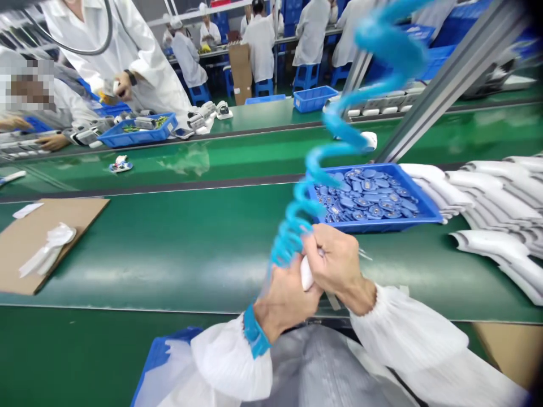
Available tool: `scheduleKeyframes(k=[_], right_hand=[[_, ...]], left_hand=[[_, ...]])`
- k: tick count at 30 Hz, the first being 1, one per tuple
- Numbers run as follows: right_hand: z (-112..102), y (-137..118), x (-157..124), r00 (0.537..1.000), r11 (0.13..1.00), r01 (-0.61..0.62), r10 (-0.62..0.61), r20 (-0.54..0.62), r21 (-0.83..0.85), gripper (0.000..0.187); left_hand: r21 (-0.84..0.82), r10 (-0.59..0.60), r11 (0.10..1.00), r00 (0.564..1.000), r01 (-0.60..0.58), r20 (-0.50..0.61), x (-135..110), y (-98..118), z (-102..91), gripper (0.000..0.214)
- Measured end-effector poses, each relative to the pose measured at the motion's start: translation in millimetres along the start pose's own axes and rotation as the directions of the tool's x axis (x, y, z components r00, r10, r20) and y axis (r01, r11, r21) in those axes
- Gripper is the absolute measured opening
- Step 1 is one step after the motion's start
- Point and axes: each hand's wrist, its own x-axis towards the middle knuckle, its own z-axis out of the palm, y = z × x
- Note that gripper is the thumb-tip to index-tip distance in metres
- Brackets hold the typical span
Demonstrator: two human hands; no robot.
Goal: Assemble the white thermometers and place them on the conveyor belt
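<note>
My left hand (286,302) and my right hand (335,263) meet above the green belt, both gripping a small white plastic part (307,273) that they mostly hide. A thin metal pin or wire (365,254) sticks out past my right fingers. Around my left wrist sits a blue strap (254,330), with a blue coiled cord (291,240) rising from it past my hands. Just beyond my right hand stands a blue tray (418,212) heaped with flat blue parts (365,198). Curved white moulded pieces (496,192) lie stacked to its right.
A cardboard sheet (51,243) with white material on it lies on the belt at left. An aluminium frame beam (449,85) crosses the upper right. Across a second belt, co-workers in white coats handle parts beside a blue tray (136,130).
</note>
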Motion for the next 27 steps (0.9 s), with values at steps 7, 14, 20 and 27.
scheduleKeyframes(k=[7,14,20,27], right_hand=[[-40,79,74,0.969,0.958,0.147,-0.089,0.229,-0.247,0.03],[-15,121,113,0.804,0.858,0.456,-0.284,0.523,-0.236,0.03],[-11,117,109,0.807,0.816,0.493,-0.3,0.509,-0.301,0.033],[-33,110,99,0.911,0.928,0.296,-0.203,0.359,-0.227,0.041]], left_hand=[[0.214,0.044,0.977,0.988,-0.011,-0.149,1,-29,-74.1,0.032],[0.719,0.048,0.693,0.999,-0.048,0.02,31,-30,-74.1,0.019],[0.302,-0.112,0.941,0.984,0.15,-0.137,30,-30,-77.4,0.023],[-0.5,-0.299,0.829,0.954,0.25,-0.018,29,-37,-68.8,0.043]])
